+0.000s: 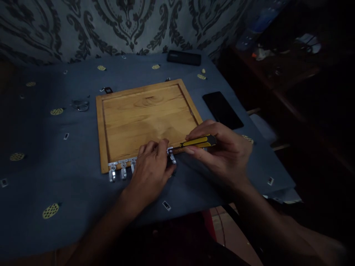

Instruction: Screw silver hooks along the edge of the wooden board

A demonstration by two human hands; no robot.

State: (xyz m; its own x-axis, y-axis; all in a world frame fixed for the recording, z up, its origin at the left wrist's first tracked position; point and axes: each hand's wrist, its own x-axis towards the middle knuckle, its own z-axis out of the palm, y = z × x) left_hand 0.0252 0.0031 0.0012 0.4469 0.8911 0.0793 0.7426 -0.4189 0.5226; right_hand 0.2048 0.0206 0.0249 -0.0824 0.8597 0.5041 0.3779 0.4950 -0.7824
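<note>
A wooden board with a raised frame lies on the cloth-covered table. Along its near edge sits a row of metal hooks, several of them showing left of my left hand. My left hand is closed at this edge, its thumb and fingers around a metal hook, partly hidden. In my right hand is a yellow and black screwdriver, pinched by the handle and lying nearly level. Its tip points left and meets the hook beside my left fingers; the exact contact is too small to make out.
Right of the board lies a black phone. A dark oblong case rests near the patterned curtain. Loose metal hooks lie to the left. A dark wooden shelf with a plastic bottle stands at the right.
</note>
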